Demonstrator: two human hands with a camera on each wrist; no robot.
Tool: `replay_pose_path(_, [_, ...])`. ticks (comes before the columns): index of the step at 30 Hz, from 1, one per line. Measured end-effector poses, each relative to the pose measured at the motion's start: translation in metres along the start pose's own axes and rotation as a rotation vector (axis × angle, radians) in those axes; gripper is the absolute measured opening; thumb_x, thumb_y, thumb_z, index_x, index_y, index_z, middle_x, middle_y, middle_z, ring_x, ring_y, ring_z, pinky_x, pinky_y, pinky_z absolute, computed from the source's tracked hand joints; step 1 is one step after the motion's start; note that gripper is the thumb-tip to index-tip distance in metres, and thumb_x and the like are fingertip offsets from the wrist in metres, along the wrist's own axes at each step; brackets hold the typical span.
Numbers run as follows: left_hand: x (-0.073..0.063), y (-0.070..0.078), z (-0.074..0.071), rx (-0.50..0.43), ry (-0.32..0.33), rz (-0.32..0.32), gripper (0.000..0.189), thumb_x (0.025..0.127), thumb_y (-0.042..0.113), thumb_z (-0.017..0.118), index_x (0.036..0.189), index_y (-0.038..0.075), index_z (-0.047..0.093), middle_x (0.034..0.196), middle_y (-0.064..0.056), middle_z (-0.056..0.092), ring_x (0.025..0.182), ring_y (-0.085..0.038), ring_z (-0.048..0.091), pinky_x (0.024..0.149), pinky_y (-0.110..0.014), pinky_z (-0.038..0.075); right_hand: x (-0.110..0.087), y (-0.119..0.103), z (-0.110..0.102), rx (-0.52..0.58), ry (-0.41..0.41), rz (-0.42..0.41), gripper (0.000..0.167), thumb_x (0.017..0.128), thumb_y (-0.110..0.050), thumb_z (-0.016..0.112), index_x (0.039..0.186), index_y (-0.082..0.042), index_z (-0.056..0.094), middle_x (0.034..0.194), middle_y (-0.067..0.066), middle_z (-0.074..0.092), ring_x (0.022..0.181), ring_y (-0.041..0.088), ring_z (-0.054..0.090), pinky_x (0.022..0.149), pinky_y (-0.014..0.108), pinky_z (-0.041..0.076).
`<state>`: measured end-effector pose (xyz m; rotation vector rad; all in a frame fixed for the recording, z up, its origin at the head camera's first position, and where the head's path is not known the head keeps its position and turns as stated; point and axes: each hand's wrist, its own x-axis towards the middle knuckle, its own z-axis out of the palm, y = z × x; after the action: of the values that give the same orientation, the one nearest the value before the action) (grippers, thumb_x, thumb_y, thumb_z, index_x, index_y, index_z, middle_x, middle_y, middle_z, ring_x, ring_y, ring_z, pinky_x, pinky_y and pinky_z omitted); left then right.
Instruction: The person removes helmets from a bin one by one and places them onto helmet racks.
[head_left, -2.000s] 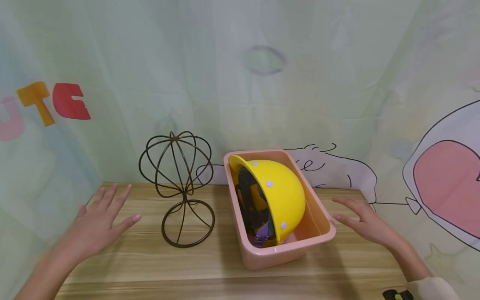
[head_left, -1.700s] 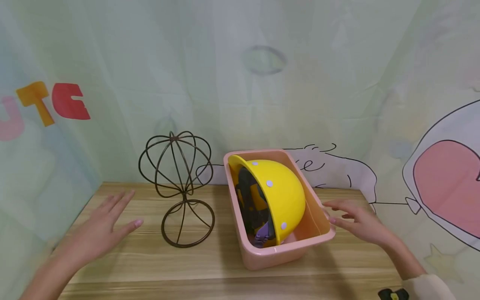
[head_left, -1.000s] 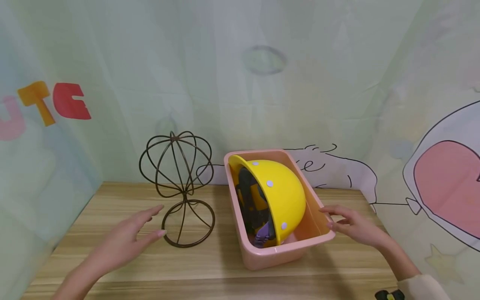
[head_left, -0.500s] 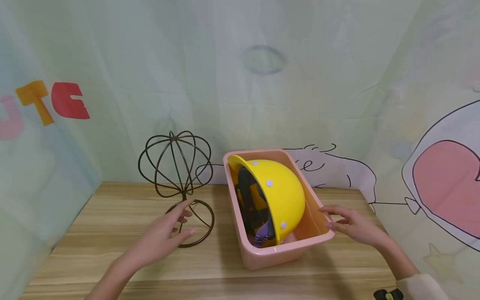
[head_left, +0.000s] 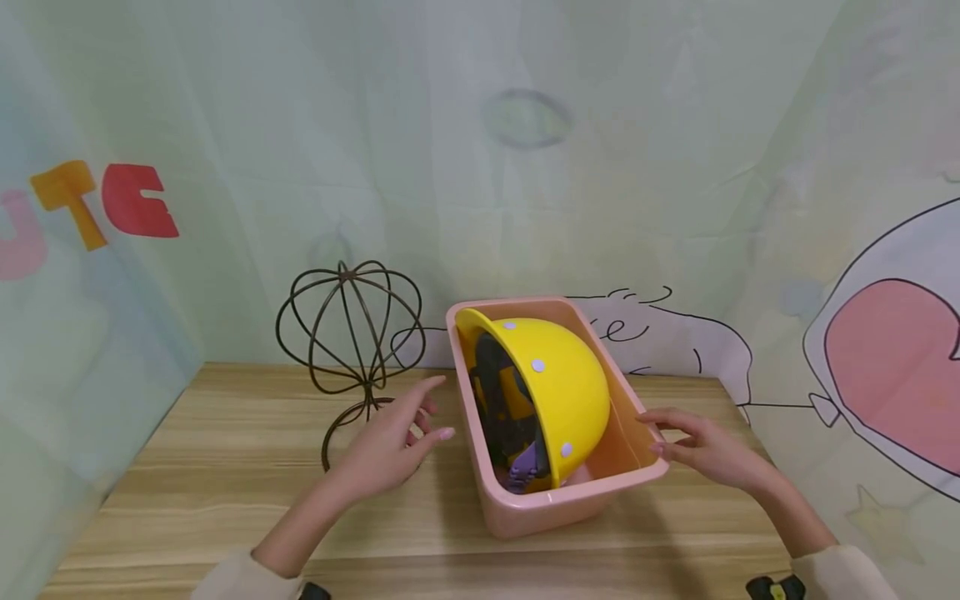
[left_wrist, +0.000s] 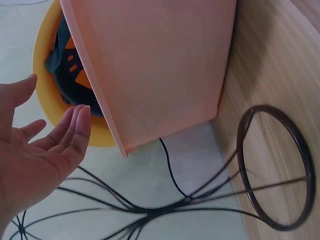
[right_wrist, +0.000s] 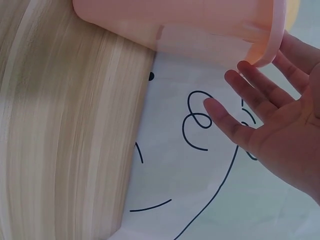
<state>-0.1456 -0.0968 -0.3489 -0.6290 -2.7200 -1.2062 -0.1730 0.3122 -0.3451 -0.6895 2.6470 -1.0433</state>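
A yellow hard hat with lilac dots lies on its side in a pink plastic bin, its dark inner straps and a purple strap piece facing left. My right hand holds the bin's right rim near the front corner; thumb and index finger are at the edge, the other fingers outside below it. My left hand hovers between the bin's left wall and a dark wire stand, thumb and fingers apart, holding nothing. It covers part of the stand's ring base. In the left wrist view its fingertips overlap the hat's brim.
Bin and stand both rest on a wood-grain table. A pale printed curtain encloses the back and sides, close behind both things. Table surface shows in front of the bin and at the far left.
My left hand has swept right from the table's left side, past the stand's base, to near the bin. My right hand moved left onto the bin's rim and then stayed there.
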Motion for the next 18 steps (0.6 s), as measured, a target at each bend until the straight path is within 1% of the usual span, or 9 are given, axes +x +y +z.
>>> replay_pose_path(4, [0.009, 0.009, 0.01, -0.044, -0.028, 0.05, 0.06, 0.087, 0.023, 0.063, 0.138, 0.009, 0.034, 0.103, -0.004, 0.054, 0.081, -0.013, 0.053, 0.068, -0.027, 0.049, 0.0, 0.0, 0.0, 0.012, -0.005, 0.011, 0.04, 0.089, -0.019, 0.06, 0.125, -0.006, 0.053, 0.125, 0.019, 0.051, 0.112, 0.04, 0.045, 0.08, 0.041, 0.051])
replay_pose_path(6, [0.013, 0.014, 0.014, -0.056, -0.038, 0.06, 0.061, 0.087, 0.024, 0.063, 0.139, 0.011, 0.033, 0.103, -0.002, 0.054, 0.081, -0.013, 0.053, 0.069, -0.026, 0.049, 0.001, 0.001, 0.0, 0.011, -0.006, 0.015, 0.04, 0.089, -0.02, 0.061, 0.125, -0.006, 0.053, 0.125, 0.018, 0.051, 0.112, 0.04, 0.045, 0.08, 0.042, 0.051])
replay_pose_path(9, [0.02, 0.026, 0.02, -0.085, -0.05, 0.057, 0.063, 0.087, 0.025, 0.063, 0.14, 0.014, 0.031, 0.105, -0.002, 0.051, 0.082, -0.013, 0.051, 0.071, -0.027, 0.049, 0.001, 0.001, 0.0, 0.006, -0.006, 0.007, 0.04, 0.089, -0.019, 0.06, 0.125, -0.006, 0.053, 0.125, 0.019, 0.051, 0.112, 0.04, 0.046, 0.08, 0.042, 0.051])
replay_pose_path(11, [0.023, 0.032, 0.024, -0.103, -0.059, 0.045, 0.064, 0.087, 0.026, 0.063, 0.141, 0.016, 0.029, 0.108, -0.002, 0.05, 0.085, -0.014, 0.05, 0.073, -0.028, 0.048, 0.001, 0.002, 0.0, 0.0, -0.006, 0.004, 0.04, 0.089, -0.02, 0.06, 0.125, -0.005, 0.053, 0.124, 0.019, 0.051, 0.112, 0.04, 0.046, 0.08, 0.041, 0.051])
replay_pose_path(12, [0.026, 0.035, 0.026, -0.115, -0.065, 0.05, 0.065, 0.087, 0.025, 0.063, 0.141, 0.016, 0.028, 0.11, -0.003, 0.05, 0.087, -0.015, 0.05, 0.073, -0.029, 0.048, 0.001, 0.002, 0.0, 0.0, -0.003, 0.007, 0.04, 0.088, -0.02, 0.061, 0.125, -0.006, 0.053, 0.124, 0.019, 0.052, 0.111, 0.039, 0.046, 0.079, 0.04, 0.051])
replay_pose_path(15, [0.031, 0.042, 0.032, -0.136, -0.104, 0.052, 0.067, 0.088, 0.027, 0.061, 0.143, 0.016, 0.024, 0.117, -0.008, 0.048, 0.094, -0.019, 0.051, 0.077, -0.031, 0.048, 0.001, 0.003, 0.0, -0.001, -0.001, 0.012, 0.04, 0.088, -0.02, 0.061, 0.124, -0.006, 0.053, 0.124, 0.018, 0.052, 0.111, 0.039, 0.046, 0.079, 0.041, 0.051])
replay_pose_path(18, [0.035, 0.046, 0.037, -0.136, -0.139, 0.063, 0.068, 0.089, 0.029, 0.06, 0.143, 0.015, 0.021, 0.118, -0.01, 0.047, 0.097, -0.022, 0.051, 0.078, -0.031, 0.048, 0.001, 0.003, 0.001, 0.001, 0.0, 0.028, 0.04, 0.088, -0.021, 0.062, 0.124, -0.007, 0.054, 0.125, 0.018, 0.052, 0.112, 0.039, 0.046, 0.079, 0.041, 0.051])
